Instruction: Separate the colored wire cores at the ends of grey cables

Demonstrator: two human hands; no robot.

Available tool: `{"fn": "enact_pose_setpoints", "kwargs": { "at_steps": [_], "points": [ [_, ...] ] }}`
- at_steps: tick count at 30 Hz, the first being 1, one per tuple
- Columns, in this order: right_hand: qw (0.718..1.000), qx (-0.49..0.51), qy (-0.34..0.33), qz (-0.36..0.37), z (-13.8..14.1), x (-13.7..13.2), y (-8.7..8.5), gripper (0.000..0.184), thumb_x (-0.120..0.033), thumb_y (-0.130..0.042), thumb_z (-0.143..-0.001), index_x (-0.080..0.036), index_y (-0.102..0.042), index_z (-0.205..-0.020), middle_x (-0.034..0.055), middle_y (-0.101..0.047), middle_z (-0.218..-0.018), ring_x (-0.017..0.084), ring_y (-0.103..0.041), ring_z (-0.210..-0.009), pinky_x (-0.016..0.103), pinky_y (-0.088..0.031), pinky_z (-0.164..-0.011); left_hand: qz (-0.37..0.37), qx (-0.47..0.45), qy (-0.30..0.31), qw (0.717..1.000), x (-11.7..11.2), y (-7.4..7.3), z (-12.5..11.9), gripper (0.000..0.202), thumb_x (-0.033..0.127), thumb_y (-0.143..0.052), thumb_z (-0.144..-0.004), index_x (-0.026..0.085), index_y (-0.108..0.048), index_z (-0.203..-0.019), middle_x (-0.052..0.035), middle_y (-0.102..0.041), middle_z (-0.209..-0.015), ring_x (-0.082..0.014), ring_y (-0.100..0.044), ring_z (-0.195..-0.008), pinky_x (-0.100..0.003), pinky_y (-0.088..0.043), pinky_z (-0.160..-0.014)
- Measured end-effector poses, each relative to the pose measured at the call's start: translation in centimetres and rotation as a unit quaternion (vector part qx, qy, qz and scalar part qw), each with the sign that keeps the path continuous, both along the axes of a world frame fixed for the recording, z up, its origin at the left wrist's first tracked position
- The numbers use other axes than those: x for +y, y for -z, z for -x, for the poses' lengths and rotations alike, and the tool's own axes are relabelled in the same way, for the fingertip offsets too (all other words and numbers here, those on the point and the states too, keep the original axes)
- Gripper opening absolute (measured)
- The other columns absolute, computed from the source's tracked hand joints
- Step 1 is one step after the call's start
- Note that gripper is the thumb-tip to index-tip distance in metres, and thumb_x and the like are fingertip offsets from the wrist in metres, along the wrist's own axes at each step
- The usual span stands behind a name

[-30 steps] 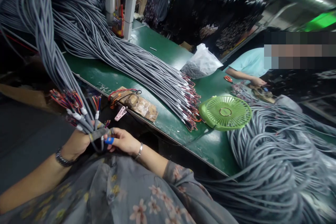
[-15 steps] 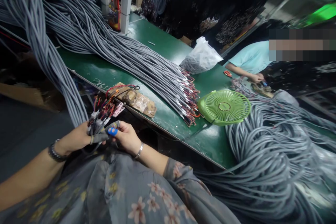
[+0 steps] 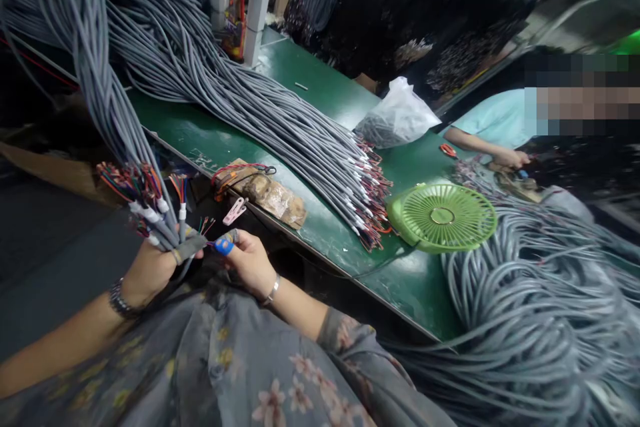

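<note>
My left hand (image 3: pixel 160 260) is closed around several grey cables (image 3: pixel 167 232) whose ends fan out in coloured wires (image 3: pixel 135 180), with white wraps below the bare strands. Grey tape covers its fingertips. Close beside it, my right hand (image 3: pixel 247 260) pinches thin wires (image 3: pixel 207 240) at a cable end, a blue guard on its thumb and grey tape on a finger. A pink clip (image 3: pixel 235 211) hangs at the table edge just above my right hand. Next to the clip, a taped wooden block (image 3: pixel 273 197) with thin red and black leads lies on the edge.
On the green table (image 3: pixel 320 90) lies a thick bundle of grey cables (image 3: pixel 240 100) with stripped ends. A green fan (image 3: pixel 443 217), a white plastic bag (image 3: pixel 397 117) and orange-handled scissors (image 3: pixel 449 151) are beyond. Coiled cables (image 3: pixel 525 300) fill the right. A co-worker's hand (image 3: pixel 510 158) works at the far side.
The held cable ends have spread apart and tilted left, away from the clip. My right hand has drawn slightly away from my left, with wires now visible between them. The view has shifted a little.
</note>
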State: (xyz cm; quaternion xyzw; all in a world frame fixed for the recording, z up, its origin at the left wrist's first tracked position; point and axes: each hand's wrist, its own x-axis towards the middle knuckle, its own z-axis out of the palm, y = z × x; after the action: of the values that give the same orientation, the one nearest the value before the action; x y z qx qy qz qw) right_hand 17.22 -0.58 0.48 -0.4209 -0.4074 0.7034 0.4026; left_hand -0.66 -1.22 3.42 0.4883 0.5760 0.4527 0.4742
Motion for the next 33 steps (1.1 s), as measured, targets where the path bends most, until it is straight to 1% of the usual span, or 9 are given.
{"fn": "enact_pose_setpoints", "kwargs": {
  "at_steps": [3, 8, 13, 17, 21, 23, 28, 30, 33],
  "points": [
    [1.0, 0.007, 0.011, -0.003, -0.1, 0.0, -0.1, 0.059, -0.072, -0.091, -0.065, -0.023, -0.058, -0.071, -0.0083, -0.05, -0.054, 0.008, -0.04, -0.05, 0.025, -0.039, -0.053, 0.007, -0.001, -0.004, 1.0, 0.3, 0.1, -0.2, 0.038, 0.057, -0.087, -0.063, 0.023, -0.072, -0.055, -0.0015, -0.07, -0.056, -0.0187, -0.062, -0.057, -0.031, -0.049, -0.06],
    [0.999, 0.031, -0.001, 0.025, -0.1, 0.5, -0.3, 0.055, -0.064, -0.095, -0.061, -0.023, -0.065, -0.081, -0.0052, -0.061, -0.067, 0.01, -0.049, -0.059, 0.025, -0.043, -0.056, 0.01, 0.02, 0.05, 0.999, 0.7, 0.2, 0.1, 0.037, 0.054, -0.083, -0.066, 0.023, -0.07, -0.051, -0.001, -0.067, -0.053, -0.0179, -0.058, -0.056, -0.031, -0.047, -0.06],
    [0.998, 0.048, 0.001, 0.041, 0.6, 0.8, -0.1, 0.055, -0.061, -0.098, -0.06, -0.021, -0.073, -0.089, -0.0019, -0.068, -0.076, 0.012, -0.055, -0.065, 0.025, -0.045, -0.06, 0.036, 0.05, 0.092, 0.994, 0.7, 0.6, 0.4, 0.034, 0.054, -0.079, -0.066, 0.023, -0.072, -0.052, -0.0023, -0.07, -0.056, -0.0202, -0.061, -0.059, -0.033, -0.05, -0.064],
    [0.998, 0.034, 0.027, 0.045, 1.1, 0.8, 0.6, 0.055, -0.061, -0.099, -0.06, -0.021, -0.066, -0.076, -0.0035, -0.063, -0.065, 0.012, -0.054, -0.061, 0.027, -0.045, -0.061, 0.047, 0.076, 0.131, 0.987, 1.1, -0.3, 0.0, 0.035, 0.056, -0.079, -0.064, 0.024, -0.073, -0.051, -0.0032, -0.072, -0.056, -0.0216, -0.063, -0.06, -0.034, -0.053, -0.066],
    [0.998, 0.013, 0.032, 0.054, 1.2, 0.5, 0.8, 0.06, -0.065, -0.098, -0.06, -0.023, -0.058, -0.072, -0.0057, -0.059, -0.06, 0.012, -0.054, -0.057, 0.026, -0.042, -0.057, 0.078, 0.075, 0.184, 0.977, 1.3, -1.4, -0.3, 0.038, 0.061, -0.084, -0.057, 0.025, -0.074, -0.051, -0.0027, -0.073, -0.057, -0.0216, -0.062, -0.059, -0.033, -0.055, -0.063],
    [0.998, 0.01, 0.037, 0.059, 1.2, 0.4, 0.6, 0.062, -0.068, -0.098, -0.058, -0.023, -0.056, -0.071, -0.0061, -0.059, -0.06, 0.011, -0.053, -0.056, 0.025, -0.042, -0.055, 0.072, 0.074, 0.168, 0.98, 1.1, -1.3, -0.2, 0.035, 0.059, -0.083, -0.059, 0.025, -0.075, -0.052, -0.0026, -0.074, -0.057, -0.0212, -0.063, -0.059, -0.033, -0.055, -0.063],
    [0.996, 0.013, 0.065, 0.063, 1.3, 0.3, 0.2, 0.066, -0.072, -0.098, -0.051, -0.022, -0.057, -0.068, -0.006, -0.062, -0.063, 0.009, -0.048, -0.054, 0.024, -0.043, -0.053, 0.019, 0.051, 0.045, 0.998, 0.6, 0.4, 0.4, 0.033, 0.054, -0.079, -0.066, 0.024, -0.072, -0.053, -0.0021, -0.072, -0.055, -0.0202, -0.064, -0.057, -0.032, -0.052, -0.062],
    [0.996, 0.016, 0.072, 0.054, 1.3, 0.3, 0.2, 0.065, -0.072, -0.097, -0.053, -0.023, -0.057, -0.068, -0.0069, -0.06, -0.061, 0.008, -0.045, -0.052, 0.025, -0.043, -0.053, 0.013, 0.038, 0.027, 0.999, 0.6, 0.8, 0.5, 0.034, 0.055, -0.081, -0.065, 0.024, -0.071, -0.053, -0.002, -0.072, -0.055, -0.0203, -0.065, -0.057, -0.033, -0.052, -0.063],
    [0.997, 0.023, 0.069, 0.037, 1.2, 0.2, 0.2, 0.062, -0.07, -0.096, -0.056, -0.023, -0.058, -0.069, -0.0067, -0.059, -0.062, 0.009, -0.046, -0.053, 0.025, -0.044, -0.054, 0.011, 0.033, 0.032, 0.999, 0.7, 0.9, 0.5, 0.034, 0.054, -0.081, -0.066, 0.024, -0.071, -0.053, -0.0016, -0.071, -0.054, -0.0201, -0.064, -0.056, -0.033, -0.052, -0.063]
  ]
}}
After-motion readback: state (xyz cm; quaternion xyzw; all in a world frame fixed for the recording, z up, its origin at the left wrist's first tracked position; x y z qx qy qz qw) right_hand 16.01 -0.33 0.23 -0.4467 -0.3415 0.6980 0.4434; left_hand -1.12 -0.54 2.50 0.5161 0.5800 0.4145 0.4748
